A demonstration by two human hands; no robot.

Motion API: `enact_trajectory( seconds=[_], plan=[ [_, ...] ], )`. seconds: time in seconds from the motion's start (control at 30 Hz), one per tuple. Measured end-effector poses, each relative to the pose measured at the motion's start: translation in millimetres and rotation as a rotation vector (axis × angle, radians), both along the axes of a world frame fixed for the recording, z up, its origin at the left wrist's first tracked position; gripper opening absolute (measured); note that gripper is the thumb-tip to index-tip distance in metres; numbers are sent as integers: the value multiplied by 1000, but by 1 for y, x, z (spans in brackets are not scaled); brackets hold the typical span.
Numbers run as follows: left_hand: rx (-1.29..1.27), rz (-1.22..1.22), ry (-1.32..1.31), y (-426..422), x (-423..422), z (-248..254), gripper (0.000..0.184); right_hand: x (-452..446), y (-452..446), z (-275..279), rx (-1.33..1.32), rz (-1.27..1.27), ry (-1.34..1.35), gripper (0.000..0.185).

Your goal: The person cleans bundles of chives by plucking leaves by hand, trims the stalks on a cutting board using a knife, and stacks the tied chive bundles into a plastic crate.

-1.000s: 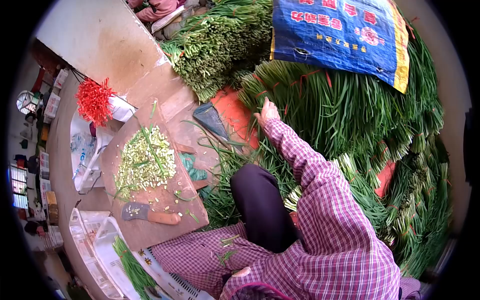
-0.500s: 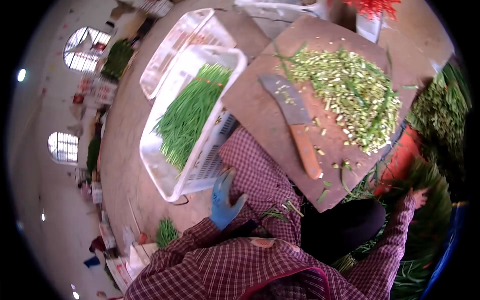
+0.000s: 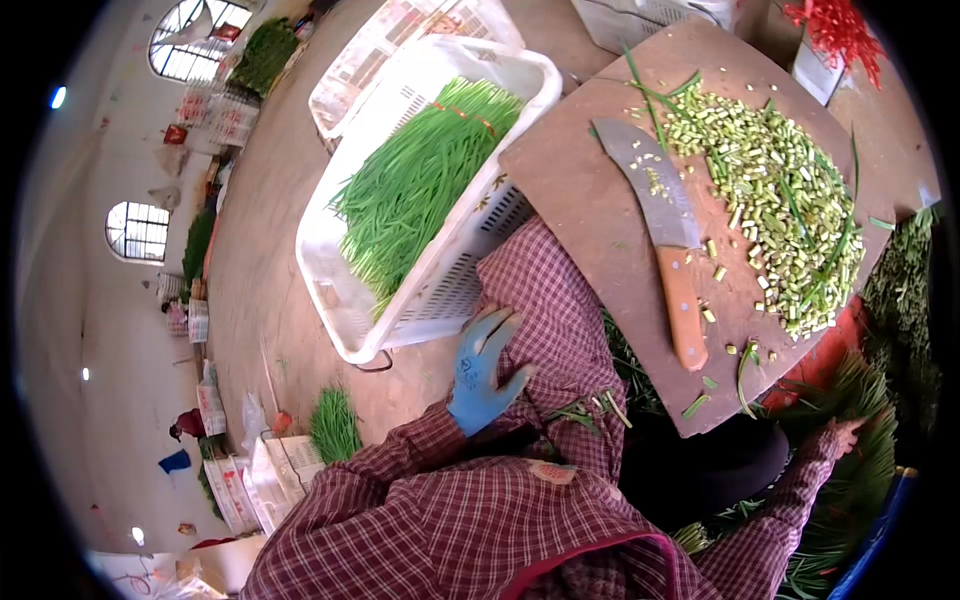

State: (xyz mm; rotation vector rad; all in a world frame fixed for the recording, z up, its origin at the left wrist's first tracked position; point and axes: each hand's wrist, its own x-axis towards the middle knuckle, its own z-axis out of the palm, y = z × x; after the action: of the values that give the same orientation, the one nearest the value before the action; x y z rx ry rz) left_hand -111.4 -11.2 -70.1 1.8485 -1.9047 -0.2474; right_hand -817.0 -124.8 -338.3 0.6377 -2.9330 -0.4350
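Observation:
My left hand [image 3: 485, 372], in a blue glove, lies on my checked sleeve-covered thigh with its fingers apart and holds nothing. At the far right my bare right hand [image 3: 846, 436] is among long garlic chives [image 3: 870, 400], its fingers closed around some of them; the leaves there are smeared by motion. A cleaver [image 3: 655, 205] with a wooden handle lies flat on the brown cutting board [image 3: 600, 235]. Beside it is a heap of chopped stems [image 3: 790, 220]. Left of the board, a white plastic basket [image 3: 330, 320] holds a banded bunch of garlic chives [image 3: 435, 175].
Another white crate [image 3: 345, 90] stands behind the basket. Red strands [image 3: 840, 35] hang over a white container at the upper right. Loose chives [image 3: 335, 425] lie on the floor at left, near boxes [image 3: 285, 470]. A blue edge [image 3: 880, 540] borders the right-hand pile.
The view has shifted, so the basket, board and cleaver appear farther right. My left hand has settled flatter on the thigh. The right hand stays in the chives.

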Motion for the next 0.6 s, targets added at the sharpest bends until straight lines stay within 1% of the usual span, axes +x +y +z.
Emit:
enact_trajectory(
  seconds=[0.1, 0.23, 0.37, 0.43, 0.5, 0.53, 0.57, 0.6],
  plan=[
    [-16, -2, 20, 3, 0, -1, 64, 11, -11, 7, -16, -14, -36, 107],
    [106, 74, -59, 3, -4, 4, 63, 40, -7, 25, -62, -38, -112, 107],
    [38, 34, -91, 5, -5, -4, 63, 64, -11, 33, -133, -89, -87, 111],
    [47, 48, -97, 6, -3, -7, 66, 61, -15, 28, -140, -100, -62, 114],
    [47, 50, -111, 5, -3, -9, 69, 52, -11, 30, -213, -55, -186, 116],
    [46, 39, -155, 5, 2, -10, 72, 53, -12, 33, -231, -45, -194, 114],
    [-16, -31, -337, -6, -28, 18, 61, 53, -9, 36, -247, -26, -200, 113],
    [-19, -38, -296, -7, -28, 16, 61, 54, -6, 40, -253, -33, -207, 112]
  ],
)
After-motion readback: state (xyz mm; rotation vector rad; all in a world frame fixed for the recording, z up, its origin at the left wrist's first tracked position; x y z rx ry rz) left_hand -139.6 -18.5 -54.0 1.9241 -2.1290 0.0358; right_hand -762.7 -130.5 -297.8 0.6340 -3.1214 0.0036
